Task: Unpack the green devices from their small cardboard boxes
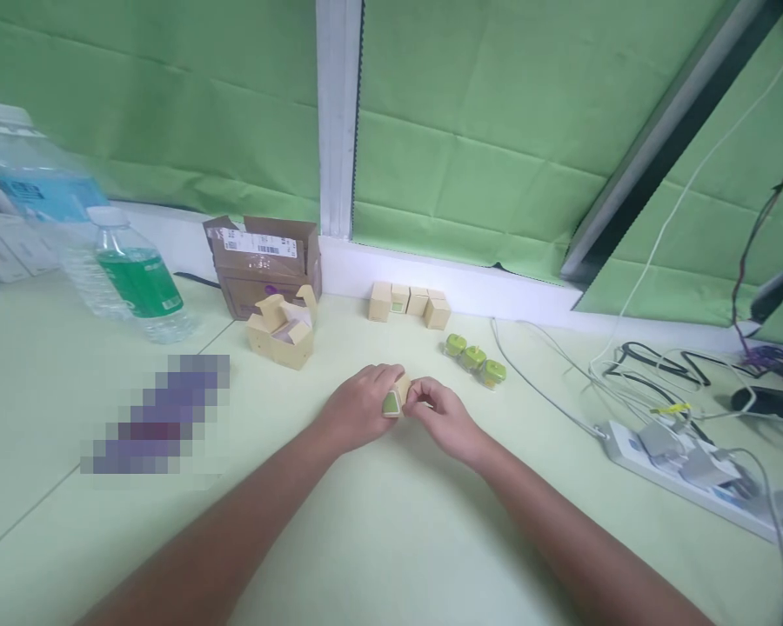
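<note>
At the far left of the table (339,539), a large bottle (52,191) is placed behind a smaller bottle (144,283) with a green label. Next, a cardboard box (251,285) is set near the wall, with an opened carton (280,343) before it. A small box (392,403) with a green panel is gripped by the curled fingers of the left hand (364,407), between both hands. Its right end is met by the close-set thumb and fingertips of the right hand (445,422); whether a flap is pinched cannot be told. Behind, more small boxes (418,301) are lined up. Rightward, three green-topped containers (473,357) are grouped, then a power strip (665,478) is seen, crowded with plugs (708,463).
</note>
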